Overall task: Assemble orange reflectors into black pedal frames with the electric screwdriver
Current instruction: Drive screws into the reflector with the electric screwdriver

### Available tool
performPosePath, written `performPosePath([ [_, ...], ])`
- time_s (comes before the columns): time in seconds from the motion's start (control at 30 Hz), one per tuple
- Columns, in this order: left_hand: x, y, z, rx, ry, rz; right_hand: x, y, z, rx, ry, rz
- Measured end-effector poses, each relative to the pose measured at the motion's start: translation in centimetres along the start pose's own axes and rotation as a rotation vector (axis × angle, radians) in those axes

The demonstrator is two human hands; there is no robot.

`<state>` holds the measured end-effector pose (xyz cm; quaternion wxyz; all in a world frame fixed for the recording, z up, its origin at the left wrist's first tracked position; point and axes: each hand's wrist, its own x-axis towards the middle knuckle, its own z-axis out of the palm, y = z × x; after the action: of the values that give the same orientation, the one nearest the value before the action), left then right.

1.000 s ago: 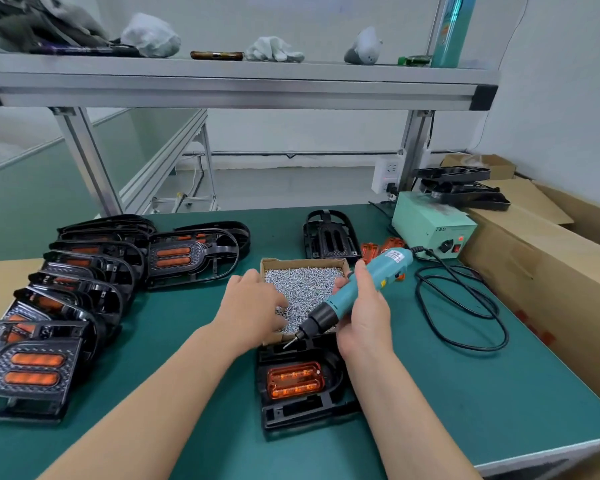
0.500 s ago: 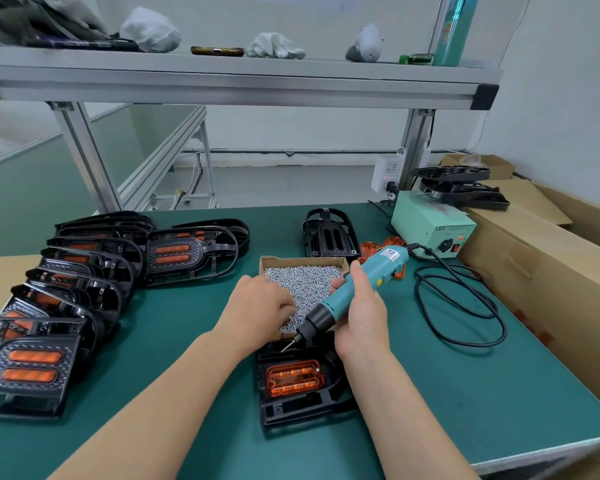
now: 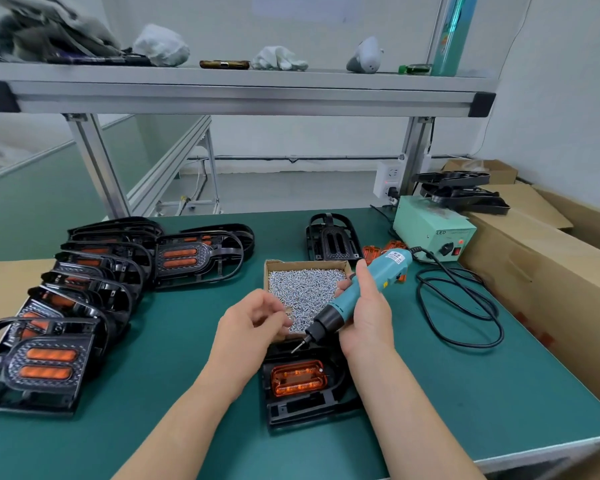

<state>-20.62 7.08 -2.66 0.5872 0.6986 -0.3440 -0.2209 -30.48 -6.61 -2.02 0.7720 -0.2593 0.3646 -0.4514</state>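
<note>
1. Done so far: on the left of the green-topped bench (image 3: 430, 393) lies an overlapping row of black plastic pedal frames with orange reflectors already in them (image 3: 49, 362). I judge this to be the finished pile, so a good share of the batch is through.

2. In hand: one black pedal frame (image 3: 302, 410) lies flat at the near edge, between the forearms, with an orange ribbed reflector (image 3: 298, 377) seated in its opening. Its screws look not yet driven. A bright speck at the reflector's far right corner may be one, but it is too small to tell.

3. Left to do: an empty black frame (image 3: 329, 237) stands behind the open cardboard box of small silver screws (image 3: 305, 285). Loose orange reflectors (image 3: 373, 252) lie beside it, and more black frames (image 3: 461, 192) are stacked on the brown carton at the right.

4. Right hand (image 3: 368, 317): its grip is wrapped closed round the barrel of the teal electric screwdriver (image 3: 361, 292). The tool is tilted, with its bit pointing down-left just above the frame's far end and touching nothing that I can see.

5. Left hand (image 3: 253, 327): it hovers at the near edge of the screw box, its grip drawn in with thumb and fingertips close together as for a pinch. Whether a screw sits between them I cannot tell.
</note>
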Motion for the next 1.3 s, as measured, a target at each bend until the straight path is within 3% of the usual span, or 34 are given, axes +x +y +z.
performPosePath([
  [0.1,-1.5,-0.3,-0.3,-0.086,0.043,-0.047,-0.2,-0.1,0.4,0.061,0.006,-0.012],
  [0.3,-4.2,0.4,0.2,-0.527,-0.049,-0.23,-1.0,-0.2,1.3,0.162,0.001,-0.027],
  [0.6,-6.1,0.9,0.3,-0.756,-0.023,-0.316,-1.7,-0.5,0.8,0.166,0.051,-0.051],
  [0.83,-6.7,0.6,0.8,-0.696,0.117,-0.301,-2.3,-0.4,0.4,0.144,0.083,-0.062],
  [1.13,-6.9,0.8,1.3,-0.651,0.106,-0.248,-2.9,-0.4,0.4,0.124,0.094,-0.072],
  [1.3,-7.3,0.2,2.0,-0.368,0.208,-0.089,-3.1,-0.2,0.4,0.097,0.118,-0.083],
])
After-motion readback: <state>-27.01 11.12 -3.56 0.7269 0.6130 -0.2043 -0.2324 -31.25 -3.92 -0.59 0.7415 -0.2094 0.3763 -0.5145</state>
